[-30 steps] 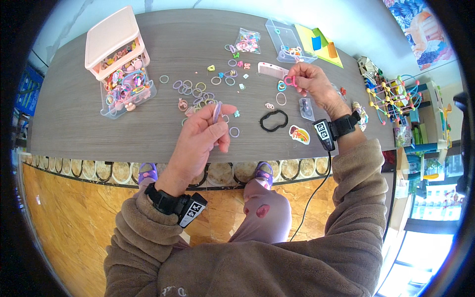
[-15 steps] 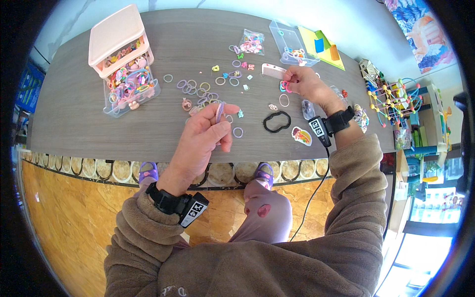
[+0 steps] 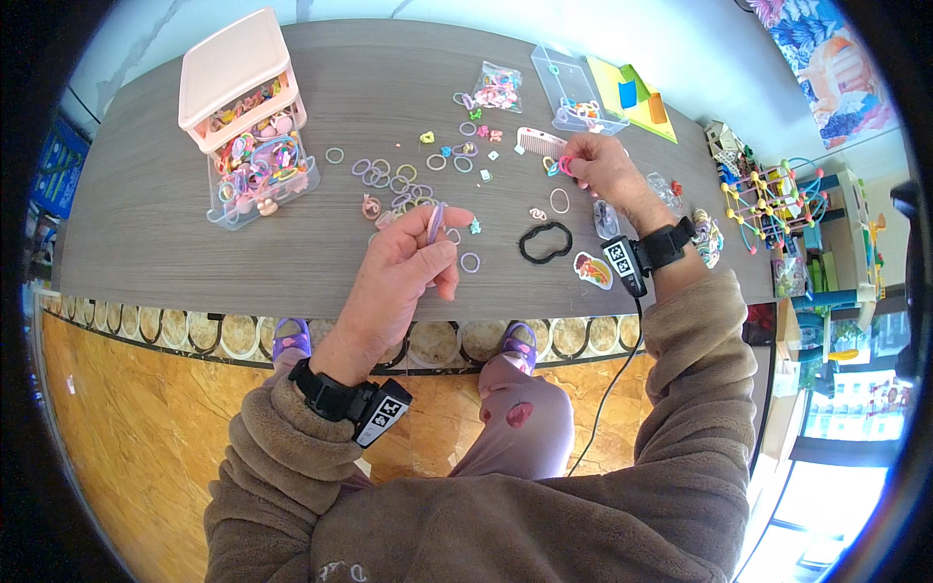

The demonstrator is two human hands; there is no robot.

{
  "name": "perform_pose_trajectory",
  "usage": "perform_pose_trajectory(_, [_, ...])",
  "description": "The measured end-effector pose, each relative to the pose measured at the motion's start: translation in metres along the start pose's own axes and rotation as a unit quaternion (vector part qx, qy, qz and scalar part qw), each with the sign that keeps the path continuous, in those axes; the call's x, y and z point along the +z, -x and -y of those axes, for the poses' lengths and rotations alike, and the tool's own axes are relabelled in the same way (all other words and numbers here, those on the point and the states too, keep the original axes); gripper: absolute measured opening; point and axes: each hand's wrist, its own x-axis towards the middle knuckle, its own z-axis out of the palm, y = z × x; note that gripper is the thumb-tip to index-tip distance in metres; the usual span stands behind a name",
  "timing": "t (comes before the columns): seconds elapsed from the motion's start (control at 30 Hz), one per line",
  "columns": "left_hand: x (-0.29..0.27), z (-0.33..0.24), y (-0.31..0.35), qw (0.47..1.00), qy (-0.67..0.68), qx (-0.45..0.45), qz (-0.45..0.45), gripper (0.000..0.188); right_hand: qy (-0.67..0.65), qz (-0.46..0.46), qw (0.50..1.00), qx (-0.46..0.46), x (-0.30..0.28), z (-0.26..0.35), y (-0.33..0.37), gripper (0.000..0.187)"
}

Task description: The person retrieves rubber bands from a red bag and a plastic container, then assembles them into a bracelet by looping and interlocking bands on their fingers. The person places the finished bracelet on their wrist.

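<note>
My left hand [image 3: 403, 262] is closed over the near part of the table, gripping light purple hair ties [image 3: 436, 223] between thumb and fingers. Just beyond it lies a loose cluster of pale hair ties [image 3: 400, 183]. Farther right, my right hand [image 3: 607, 171] pinches a bright pink hair tie [image 3: 566, 165]. Small blue and yellow hair ties [image 3: 551, 166] rest right beside those fingertips. A pale pink comb [image 3: 540, 142] lies just past them. Nearer to me are a thin whitish hair tie [image 3: 559, 201] and a black wavy band [image 3: 545, 243].
At the left stands a pink-lidded drawer box [image 3: 233, 73], its clear drawer full of hair accessories. A clear tray [image 3: 569, 83], a bag of pink pieces [image 3: 498, 87] and a yellow card [image 3: 637, 97] lie at the back. A bead maze [image 3: 777, 199] stands right.
My right hand has shifted slightly, and the pink hair tie now shows at its fingertips, with the blue and yellow ones more visible beside it. My left hand keeps its grip.
</note>
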Motion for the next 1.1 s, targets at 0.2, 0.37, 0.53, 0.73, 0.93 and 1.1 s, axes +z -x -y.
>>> perform_pose_trajectory(0.2, [0.002,-0.002,0.000,1.000,-0.003,-0.002,0.003,0.031,-0.051,0.019,0.998,-0.033,-0.002,-0.001,-0.002,0.002])
perform_pose_trajectory(0.37, [0.002,-0.003,0.000,1.000,-0.011,-0.007,-0.004,0.031,0.104,-0.066,0.980,-0.155,0.014,0.002,-0.008,0.009])
perform_pose_trajectory(0.53, [0.003,-0.004,0.000,1.000,0.001,-0.007,-0.005,0.030,0.242,-0.090,0.963,-0.084,0.025,0.016,-0.002,0.011])
perform_pose_trajectory(0.73, [0.000,-0.004,-0.003,1.000,-0.008,-0.009,0.003,0.034,0.192,-0.067,0.974,-0.099,0.022,0.015,-0.004,0.008])
perform_pose_trajectory(0.93, [-0.001,-0.003,-0.002,1.000,-0.004,-0.013,-0.002,0.026,-0.162,0.028,0.979,-0.121,0.010,0.009,0.012,0.003])
perform_pose_trajectory(1.1, [0.003,-0.003,-0.005,1.000,-0.016,-0.011,-0.017,0.020,-0.289,0.086,0.943,-0.141,0.015,0.038,0.048,0.005])
